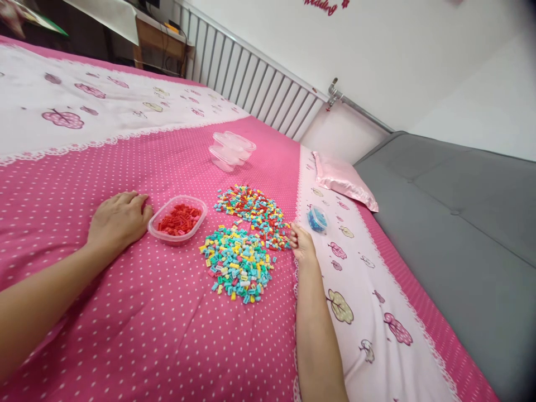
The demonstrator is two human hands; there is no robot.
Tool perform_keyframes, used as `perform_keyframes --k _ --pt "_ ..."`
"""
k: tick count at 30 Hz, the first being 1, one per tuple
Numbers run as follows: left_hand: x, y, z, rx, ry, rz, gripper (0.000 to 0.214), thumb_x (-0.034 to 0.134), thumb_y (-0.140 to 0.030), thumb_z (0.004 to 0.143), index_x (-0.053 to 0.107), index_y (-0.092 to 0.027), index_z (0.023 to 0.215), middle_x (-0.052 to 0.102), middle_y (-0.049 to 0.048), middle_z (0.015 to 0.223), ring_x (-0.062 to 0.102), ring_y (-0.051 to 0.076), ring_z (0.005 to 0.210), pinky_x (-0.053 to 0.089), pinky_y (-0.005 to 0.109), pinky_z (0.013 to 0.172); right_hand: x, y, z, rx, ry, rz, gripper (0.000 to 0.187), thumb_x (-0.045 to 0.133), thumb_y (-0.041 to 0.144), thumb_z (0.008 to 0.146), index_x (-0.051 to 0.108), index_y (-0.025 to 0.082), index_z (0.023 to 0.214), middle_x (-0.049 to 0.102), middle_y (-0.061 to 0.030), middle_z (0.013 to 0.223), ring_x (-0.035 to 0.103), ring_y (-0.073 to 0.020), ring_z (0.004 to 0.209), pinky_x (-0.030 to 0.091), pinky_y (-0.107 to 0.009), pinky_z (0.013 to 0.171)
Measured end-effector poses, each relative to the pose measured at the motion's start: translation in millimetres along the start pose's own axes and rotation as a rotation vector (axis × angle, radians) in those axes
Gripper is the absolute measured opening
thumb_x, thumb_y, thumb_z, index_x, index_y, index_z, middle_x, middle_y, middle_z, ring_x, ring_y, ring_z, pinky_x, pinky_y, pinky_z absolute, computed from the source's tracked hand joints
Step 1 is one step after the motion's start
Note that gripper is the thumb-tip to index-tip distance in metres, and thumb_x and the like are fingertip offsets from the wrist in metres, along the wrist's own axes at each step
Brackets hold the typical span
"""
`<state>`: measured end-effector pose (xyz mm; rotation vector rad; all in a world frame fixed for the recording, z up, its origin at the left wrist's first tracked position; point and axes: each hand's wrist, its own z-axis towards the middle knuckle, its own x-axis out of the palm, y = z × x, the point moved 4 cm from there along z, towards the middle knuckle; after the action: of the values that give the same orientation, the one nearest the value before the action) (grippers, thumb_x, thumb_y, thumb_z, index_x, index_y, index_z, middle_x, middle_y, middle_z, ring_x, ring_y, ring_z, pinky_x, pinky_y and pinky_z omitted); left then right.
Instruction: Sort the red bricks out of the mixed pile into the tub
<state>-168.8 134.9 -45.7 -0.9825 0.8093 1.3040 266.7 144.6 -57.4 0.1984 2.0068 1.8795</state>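
Note:
My left hand (118,219) lies flat on the pink dotted bedspread (146,324), fingers stretched toward a clear tub (156,224) filled with red pieces (180,219); the fingertips are right beside its rim. A pile of small mixed-colour pieces (238,262) is spread in the middle, and a second pile (251,207) lies behind it. My right hand (302,243) rests at the right edge of the piles, fingers curled into the pieces; what they pinch is too small to make out. A small clear tub with blue pieces (317,219) stands just beyond it.
Stacked empty clear tubs (231,149) sit farther back on the bed. A pink satin pillow (344,180) lies at the right, next to a grey padded headboard (452,223). A white radiator (255,84) lines the wall, with a wooden desk (161,39) behind.

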Motion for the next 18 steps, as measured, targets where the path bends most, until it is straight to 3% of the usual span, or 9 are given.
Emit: perform_keyframes --k 4,6,9,13,18 --pt "-3.8 -2 -2 0.019 -0.019 -0.054 0.068 0.012 -0.05 0.083 0.055 -0.009 0.116 0.054 0.0129 0.124 0.045 0.028 0.118 0.036 0.047 0.095 -5 8 2 0.095 0.036 0.571 0.01 0.055 0.026 0.065 0.051 0.018 0.07 0.051 0.0051 0.059 0.044 -0.0036 0.045 0.027 -0.013 0.036" --pt "-5.5 -3 -2 0.024 -0.026 -0.052 0.073 0.008 -0.052 0.082 0.056 -0.007 0.114 0.055 0.0137 0.123 0.044 0.029 0.118 0.037 0.048 0.094 -7 8 3 0.128 0.016 0.716 0.009 0.052 0.023 0.066 0.053 0.018 0.072 0.056 0.0025 0.062 0.053 -0.0055 0.052 0.032 -0.013 0.038" --pt "-6.2 -4 -2 0.035 -0.018 -0.033 0.075 0.008 -0.051 0.082 0.055 -0.001 0.114 0.055 0.0183 0.12 0.045 0.031 0.117 0.037 0.048 0.093 -10 6 4 0.083 -0.069 0.586 0.01 0.052 0.025 0.067 0.056 0.018 0.073 0.059 0.0022 0.062 0.055 -0.0064 0.054 0.035 -0.014 0.04" --pt "-3.3 -2 -1 0.002 -0.001 -0.003 0.064 0.017 -0.044 0.084 0.054 -0.003 0.116 0.054 0.0194 0.12 0.047 0.03 0.115 0.037 0.046 0.095 -7 -2 3 -0.015 -0.123 0.129 0.019 0.059 0.034 0.066 0.061 0.018 0.075 0.059 0.0034 0.06 0.052 -0.0074 0.051 0.037 -0.017 0.042" --pt "1.4 0 1 -0.009 0.02 0.048 0.056 0.023 -0.04 0.087 0.054 -0.006 0.118 0.053 0.0176 0.121 0.047 0.029 0.112 0.035 0.043 0.096 -3 -8 2 -0.066 -0.094 -0.259 0.015 0.066 0.027 0.057 0.069 0.022 0.071 0.068 0.0006 0.07 0.06 -0.0166 0.075 0.046 -0.027 0.07"
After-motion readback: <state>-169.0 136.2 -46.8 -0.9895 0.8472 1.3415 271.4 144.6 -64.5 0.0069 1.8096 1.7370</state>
